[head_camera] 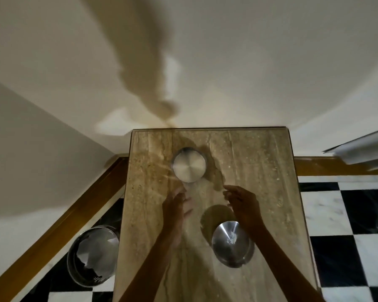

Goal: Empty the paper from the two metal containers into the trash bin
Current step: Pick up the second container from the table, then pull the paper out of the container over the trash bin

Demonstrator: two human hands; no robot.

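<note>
Two metal containers stand on a beige marble table [260, 192]. The far container [189, 165] sits toward the back, its inside bare and shiny. The near container [230, 245] sits front right, with only a small glint or scrap at its bottom. My left hand [177, 205] hovers just below the far container, fingers spread and blurred, holding nothing. My right hand [241, 203] is open between the two containers, fingers slightly curled. The metal trash bin [93, 256] stands on the floor left of the table, with white crumpled paper [94, 251] inside it.
White walls meet in a corner behind the table, with a yellow-brown skirting [52, 225] along the floor. The floor is black-and-white checked tile [347, 214]. A white object's edge [362, 149] juts in at the right.
</note>
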